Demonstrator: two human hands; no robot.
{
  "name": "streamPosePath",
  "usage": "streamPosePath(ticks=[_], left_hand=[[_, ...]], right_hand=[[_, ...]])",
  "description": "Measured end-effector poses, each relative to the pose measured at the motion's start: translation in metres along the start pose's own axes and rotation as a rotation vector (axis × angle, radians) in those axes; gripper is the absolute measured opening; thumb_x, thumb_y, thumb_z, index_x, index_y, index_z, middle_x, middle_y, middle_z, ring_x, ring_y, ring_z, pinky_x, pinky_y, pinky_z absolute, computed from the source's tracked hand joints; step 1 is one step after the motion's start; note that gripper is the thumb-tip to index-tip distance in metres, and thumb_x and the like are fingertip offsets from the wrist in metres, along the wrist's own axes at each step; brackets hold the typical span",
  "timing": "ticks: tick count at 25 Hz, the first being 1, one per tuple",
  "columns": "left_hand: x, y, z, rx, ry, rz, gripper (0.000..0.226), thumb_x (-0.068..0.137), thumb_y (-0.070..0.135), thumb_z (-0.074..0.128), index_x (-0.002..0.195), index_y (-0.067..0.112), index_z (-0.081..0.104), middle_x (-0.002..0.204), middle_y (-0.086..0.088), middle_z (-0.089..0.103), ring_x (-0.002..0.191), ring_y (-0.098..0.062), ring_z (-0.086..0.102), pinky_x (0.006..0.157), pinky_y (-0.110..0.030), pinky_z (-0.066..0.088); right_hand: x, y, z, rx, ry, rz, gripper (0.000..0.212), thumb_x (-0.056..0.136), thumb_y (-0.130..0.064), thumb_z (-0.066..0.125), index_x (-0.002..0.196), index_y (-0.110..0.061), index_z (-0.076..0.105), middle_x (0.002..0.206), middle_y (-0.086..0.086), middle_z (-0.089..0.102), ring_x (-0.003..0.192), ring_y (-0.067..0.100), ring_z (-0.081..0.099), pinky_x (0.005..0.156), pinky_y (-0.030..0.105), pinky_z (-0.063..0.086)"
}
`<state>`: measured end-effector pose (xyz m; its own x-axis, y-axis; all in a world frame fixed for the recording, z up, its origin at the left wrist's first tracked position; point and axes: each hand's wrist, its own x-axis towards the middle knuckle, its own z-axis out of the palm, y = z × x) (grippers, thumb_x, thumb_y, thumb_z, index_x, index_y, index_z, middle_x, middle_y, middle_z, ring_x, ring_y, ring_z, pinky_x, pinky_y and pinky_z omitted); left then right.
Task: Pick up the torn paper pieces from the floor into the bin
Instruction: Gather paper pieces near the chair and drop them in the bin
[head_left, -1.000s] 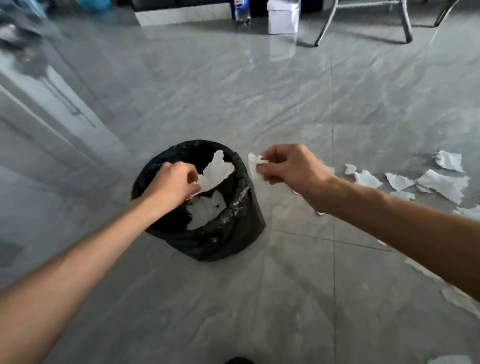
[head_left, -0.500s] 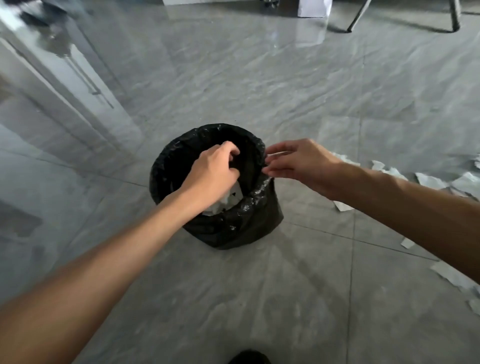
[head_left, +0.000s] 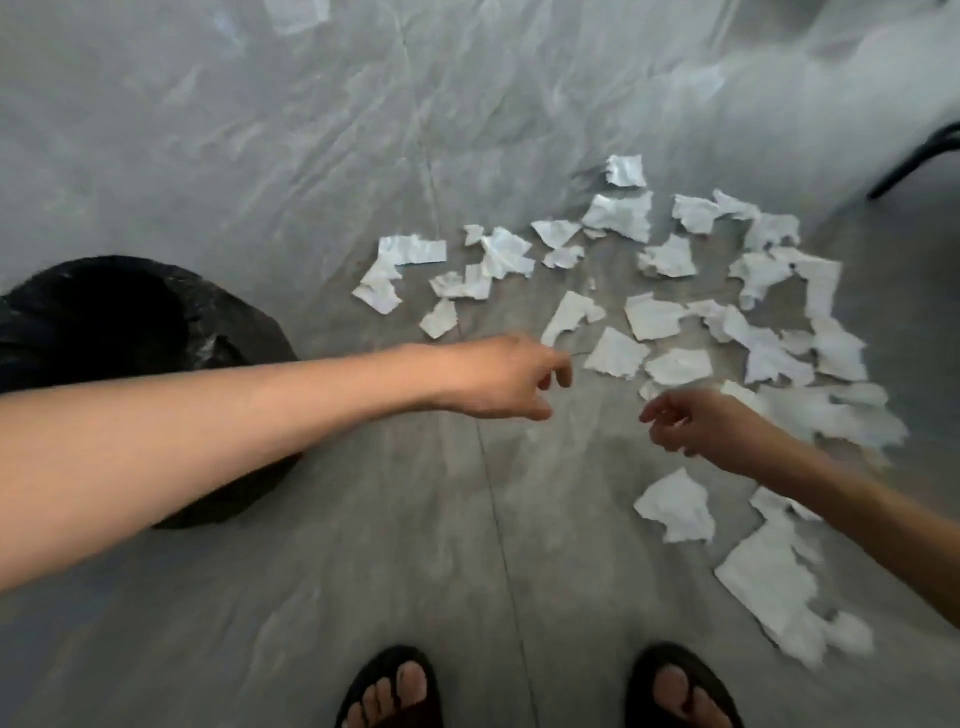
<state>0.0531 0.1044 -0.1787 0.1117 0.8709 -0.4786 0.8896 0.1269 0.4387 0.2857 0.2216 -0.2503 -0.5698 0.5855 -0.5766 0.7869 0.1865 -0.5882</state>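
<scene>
Several torn white paper pieces (head_left: 660, 317) lie scattered over the grey tiled floor, in the middle and right of the view. The bin (head_left: 104, 322), lined with a black bag, stands at the left, partly behind my left forearm. My left hand (head_left: 504, 376) reaches over the floor toward the near edge of the scatter, fingers loosely apart and holding nothing. To its right, my right hand (head_left: 696, 423) hovers just above the floor, fingers curled and apart, also holding nothing. One larger piece (head_left: 675, 506) lies just below my right hand.
My two feet in black sandals (head_left: 395, 691) stand at the bottom edge. A dark chair leg (head_left: 919, 161) crosses the far right. A long torn sheet (head_left: 774, 577) lies at the lower right near my right forearm.
Both hands have left the bin and swung right, over the scattered paper. The pieces they held are gone from them. The view has turned from the bin toward the paper.
</scene>
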Motion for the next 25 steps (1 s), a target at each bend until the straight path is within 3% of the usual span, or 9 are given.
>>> streamPosePath(ticks=[3, 6, 8, 11, 13, 15, 17, 20, 25], left_hand=[[0.052, 0.044, 0.027, 0.134, -0.099, 0.125, 0.044, 0.085, 0.028, 0.062, 0.126, 0.019, 0.050, 0.121, -0.004, 0.059, 0.100, -0.022, 0.054, 0.081, -0.030, 0.043], [0.088, 0.083, 0.075, 0.249, -0.173, 0.248, 0.054, 0.084, 0.034, 0.063, 0.132, 0.022, 0.042, 0.130, -0.008, 0.050, 0.112, -0.030, 0.054, 0.083, -0.035, 0.042], [0.104, 0.096, 0.106, 0.330, -0.164, 0.318, 0.060, 0.082, 0.038, 0.067, 0.134, 0.024, 0.039, 0.131, -0.009, 0.047, 0.110, -0.033, 0.056, 0.079, -0.038, 0.044], [0.126, 0.106, 0.144, 0.444, -0.147, 0.394, 0.060, 0.079, 0.037, 0.070, 0.129, 0.021, 0.041, 0.126, -0.012, 0.047, 0.104, -0.035, 0.057, 0.079, -0.045, 0.050], [0.137, 0.104, 0.159, 0.487, -0.125, 0.408, 0.047, 0.082, 0.029, 0.067, 0.122, 0.017, 0.046, 0.122, -0.013, 0.047, 0.100, -0.035, 0.057, 0.077, -0.047, 0.052], [0.144, 0.096, 0.167, 0.413, -0.120, 0.422, 0.029, 0.088, 0.025, 0.060, 0.113, 0.014, 0.051, 0.114, -0.012, 0.052, 0.098, -0.033, 0.059, 0.077, -0.045, 0.051], [0.147, 0.089, 0.170, 0.316, -0.136, 0.419, 0.020, 0.090, 0.026, 0.056, 0.106, 0.013, 0.056, 0.106, -0.009, 0.057, 0.096, -0.030, 0.061, 0.077, -0.042, 0.050], [0.149, 0.085, 0.163, 0.239, -0.026, 0.377, 0.017, 0.087, 0.027, 0.061, 0.099, 0.015, 0.061, 0.106, -0.005, 0.059, 0.098, -0.027, 0.060, 0.075, -0.038, 0.049], [0.188, 0.101, 0.127, 0.199, 0.202, 0.270, 0.019, 0.082, 0.028, 0.068, 0.097, 0.016, 0.067, 0.140, -0.010, 0.048, 0.123, -0.029, 0.047, 0.096, -0.041, 0.042]], right_hand=[[-0.050, 0.088, -0.006, -0.340, 0.078, 0.101, 0.033, 0.073, -0.032, 0.075, 0.102, -0.030, 0.061, 0.102, -0.005, 0.064, 0.080, 0.009, 0.059, 0.064, 0.022, 0.044], [-0.087, 0.146, 0.025, -0.529, 0.101, 0.125, 0.056, 0.070, -0.044, 0.075, 0.118, -0.031, 0.052, 0.120, -0.002, 0.055, 0.105, 0.020, 0.057, 0.078, 0.033, 0.048], [-0.092, 0.159, 0.047, -0.572, 0.099, 0.085, 0.046, 0.077, -0.041, 0.068, 0.118, -0.027, 0.052, 0.122, 0.000, 0.054, 0.113, 0.023, 0.054, 0.080, 0.033, 0.047], [-0.090, 0.166, 0.054, -0.460, 0.197, -0.005, 0.016, 0.084, -0.033, 0.061, 0.096, -0.023, 0.061, 0.100, 0.000, 0.062, 0.097, 0.022, 0.060, 0.071, 0.034, 0.046], [-0.089, 0.167, 0.047, -0.294, 0.350, -0.034, 0.011, 0.080, -0.034, 0.066, 0.083, -0.025, 0.059, 0.084, -0.005, 0.060, 0.080, 0.018, 0.058, 0.062, 0.031, 0.043], [-0.084, 0.173, 0.030, -0.176, 0.546, -0.013, 0.016, 0.077, -0.034, 0.070, 0.078, -0.026, 0.056, 0.083, -0.008, 0.056, 0.078, 0.013, 0.051, 0.063, 0.026, 0.038], [-0.075, 0.186, 0.011, -0.191, 0.639, 0.057, 0.015, 0.076, -0.029, 0.073, 0.079, -0.022, 0.060, 0.096, -0.003, 0.057, 0.090, 0.016, 0.050, 0.071, 0.025, 0.036], [-0.063, 0.206, 0.000, -0.288, 0.515, 0.163, 0.013, 0.078, -0.023, 0.073, 0.081, -0.015, 0.062, 0.112, 0.004, 0.058, 0.103, 0.025, 0.050, 0.077, 0.026, 0.037], [-0.056, 0.211, 0.001, -0.083, 0.477, 0.126, 0.019, 0.076, -0.009, 0.071, 0.077, -0.022, 0.057, 0.079, -0.003, 0.056, 0.081, 0.025, 0.059, 0.062, 0.023, 0.030]])
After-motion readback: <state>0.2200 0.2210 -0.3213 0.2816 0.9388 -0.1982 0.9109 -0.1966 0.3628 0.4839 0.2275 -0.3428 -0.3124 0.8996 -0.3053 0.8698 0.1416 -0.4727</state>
